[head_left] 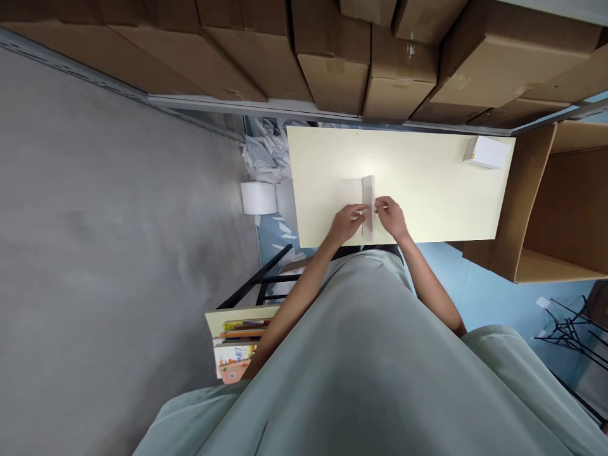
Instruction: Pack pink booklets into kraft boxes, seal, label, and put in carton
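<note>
A narrow white piece (pixel 368 221), long and thin like a slim carton or folded card, stands on the cream tabletop (pixel 441 202) in front of me. My left hand (pixel 348 223) is at its left side, fingertips and thumb closing on that edge. From the right, my right hand (pixel 391 216) pinches the opposite edge with curled fingers. The fingertips partly cover the piece, so I cannot tell exactly what it is. A small white box (pixel 487 152) lies at the table's far right corner.
Brown cartons (pixel 332 69) line a shelf beyond the table. A large open cardboard box (pixel 536 202) stands at the right. To the left are plastic bags (pixel 266 152), a white roll (pixel 259 198) and a black-framed rack (pixel 261 278) near some books (pixel 237 351).
</note>
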Available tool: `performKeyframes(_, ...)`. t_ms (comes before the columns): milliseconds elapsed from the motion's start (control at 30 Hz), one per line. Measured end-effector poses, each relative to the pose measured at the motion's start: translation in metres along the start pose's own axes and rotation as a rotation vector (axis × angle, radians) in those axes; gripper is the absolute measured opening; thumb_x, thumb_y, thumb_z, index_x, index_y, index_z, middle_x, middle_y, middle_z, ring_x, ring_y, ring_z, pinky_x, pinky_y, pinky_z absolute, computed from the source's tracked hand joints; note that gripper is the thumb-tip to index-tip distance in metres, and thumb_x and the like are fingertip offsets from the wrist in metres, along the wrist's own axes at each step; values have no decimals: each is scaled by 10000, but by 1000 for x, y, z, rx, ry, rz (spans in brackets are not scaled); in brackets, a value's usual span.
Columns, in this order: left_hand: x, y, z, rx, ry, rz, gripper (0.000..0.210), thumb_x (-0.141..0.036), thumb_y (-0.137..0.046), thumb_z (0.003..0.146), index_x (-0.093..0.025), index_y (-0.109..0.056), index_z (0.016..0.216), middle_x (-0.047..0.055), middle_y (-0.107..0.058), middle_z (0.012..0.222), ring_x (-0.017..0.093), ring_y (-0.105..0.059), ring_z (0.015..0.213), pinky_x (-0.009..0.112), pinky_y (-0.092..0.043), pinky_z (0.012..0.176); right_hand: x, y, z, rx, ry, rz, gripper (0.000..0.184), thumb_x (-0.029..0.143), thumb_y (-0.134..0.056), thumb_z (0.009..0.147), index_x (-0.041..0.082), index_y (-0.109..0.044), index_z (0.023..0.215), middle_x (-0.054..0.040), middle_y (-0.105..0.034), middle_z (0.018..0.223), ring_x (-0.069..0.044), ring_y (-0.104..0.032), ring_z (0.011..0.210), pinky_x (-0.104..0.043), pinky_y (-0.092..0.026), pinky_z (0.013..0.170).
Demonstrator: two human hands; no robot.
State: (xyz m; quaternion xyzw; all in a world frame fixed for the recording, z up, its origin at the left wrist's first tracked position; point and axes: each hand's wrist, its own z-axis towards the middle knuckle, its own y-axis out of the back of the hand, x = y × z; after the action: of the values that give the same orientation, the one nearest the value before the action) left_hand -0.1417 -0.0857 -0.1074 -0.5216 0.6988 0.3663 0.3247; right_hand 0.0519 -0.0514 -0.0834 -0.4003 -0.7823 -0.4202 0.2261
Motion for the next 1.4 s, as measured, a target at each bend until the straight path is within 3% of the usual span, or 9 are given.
performKeyframes(100, -3, -13, 10, -47, 100, 166, 378, -275, -720, 961, -220, -761, 1333, 119, -767, 1384, 260, -788, 1109, 406, -635, 1037, -20, 18, 3, -95, -109, -45, 330, 433, -510, 1046, 213, -683, 1220, -130, -820, 1152, -279, -780, 1026, -452, -609, 1013)
performKeyframes(233, 1, -21, 27, -81, 190, 160, 338, -210, -666, 972, -179, -768, 1293, 108, -828, 1236, 250, -801, 1080, 403, -616, 1073, -38, 25, 10, -94, -218, -105, 308, 347, -619, 971, 188, -699, 1222, -147, -818, 1151, -289, -779, 1075, -434, -598, 1023)
performKeyframes(400, 2, -35, 38, -93, 253, 132, 292, -226, -735, 896, -195, -811, 1176, 87, -849, 1128, 231, -807, 1001, 405, -636, 1034, -40, 26, 16, -47, -234, -48, 189, 273, -639, 931, 211, -716, 1092, -78, -820, 1040, -241, -776, 975, -378, -608, 943)
performKeyframes(567, -18, -62, 34, -156, 268, 126, 311, -304, -781, 881, -208, -812, 1176, 75, -843, 1110, 216, -798, 918, 411, -658, 987, -41, 58, 9, -23, -187, 42, 129, 288, -631, 943, 231, -696, 1039, -68, -821, 1047, -220, -773, 895, -355, -608, 869)
performKeyframes(700, -44, -99, 29, -140, 220, 81, 322, -371, -791, 907, -221, -805, 1191, 70, -834, 1126, 211, -789, 904, 402, -665, 963, -57, 110, 0, -34, -112, 81, 159, 344, -638, 934, 238, -696, 1038, -59, -815, 1026, -219, -766, 858, -355, -607, 845)
performKeyframes(933, -92, -189, 38, -60, 162, 99, 294, -316, -712, 984, -211, -778, 1251, 96, -815, 1227, 219, -789, 963, 377, -642, 974, -112, 213, 5, -45, -73, 81, 183, 358, -656, 920, 225, -717, 1030, -70, -820, 1015, -222, -764, 846, -349, -608, 817)
performKeyframes(1133, -103, -245, 67, 35, 243, 280, 315, -298, -695, 968, -226, -766, 1265, 88, -801, 1322, 227, -784, 1080, 348, -602, 1032, -145, 243, 31, -58, -240, -89, 94, 266, -685, 924, 223, -724, 997, -87, -840, 1048, -242, -797, 971, -349, -616, 895)
performKeyframes(1267, -102, -254, 77, 33, 273, 326, 339, -275, -719, 925, -194, -753, 1252, 140, -783, 1376, 258, -777, 1160, 400, -584, 1097, -149, 247, 35, -52, -258, -142, 89, 218, -661, 935, 224, -728, 993, -95, -849, 1086, -247, -809, 1025, -362, -619, 938)
performKeyframes(1400, -124, -236, 74, 59, 198, 342, 251, -258, -754, 890, -197, -779, 1133, 138, -824, 1256, 283, -793, 1154, 408, -610, 1069, -128, 264, 31, -99, -166, -111, 37, 235, -683, 907, 242, -710, 932, -78, -854, 1065, -253, -823, 957, -397, -639, 935)
